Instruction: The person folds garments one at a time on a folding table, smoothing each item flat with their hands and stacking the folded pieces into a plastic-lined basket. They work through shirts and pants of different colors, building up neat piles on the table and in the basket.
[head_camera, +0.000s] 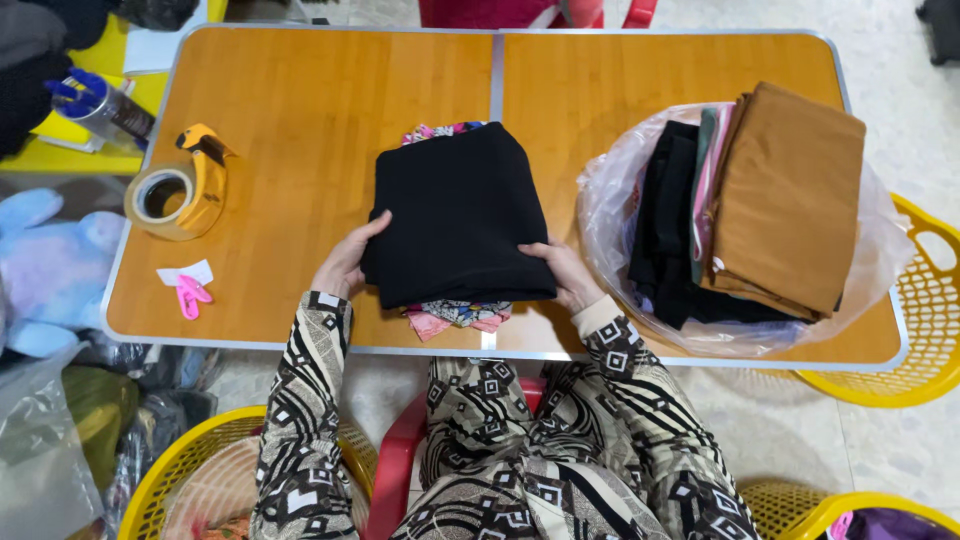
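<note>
Hands placed at either side of folded black cloth (458, 212), lying near centre of orange folding table (300, 100), across its middle seam. Left hand (345, 262) set against near-left edge of cloth, thumb on top, fingers curled round the edge and partly hidden beneath. Right hand (568, 272) at near-right corner, fingers laid on the fabric and bent over its edge; firm grip or mere resting contact not determinable for either hand. Cloth neatly squared, resting on floral patterned fabric (455, 314), seen protruding at near edge and again at far edge.

To right of cloth, on same table: clear plastic bag (600, 200), opened out, holding stack of folded garments. Brown folded cloth (790, 195) uppermost, dark folded pieces (668, 215) beneath and to its left, with narrow pink and greenish edges between. Bag just beside right hand, not touching black cloth.

At far left of table: yellow tape dispenser (195, 185) with roll of tape, well apart from hands. Near left edge: pink clip (189, 296) beside small white paper slip (185, 272).

Off table: yellow plastic basket (925, 330) at right, partly under bag's overhang; second yellow basket (190, 465) at lower left beside patterned sleeve. Pale blue soft toy (50, 270) at left edge. Red plastic seat (395, 470) beneath the person.
</note>
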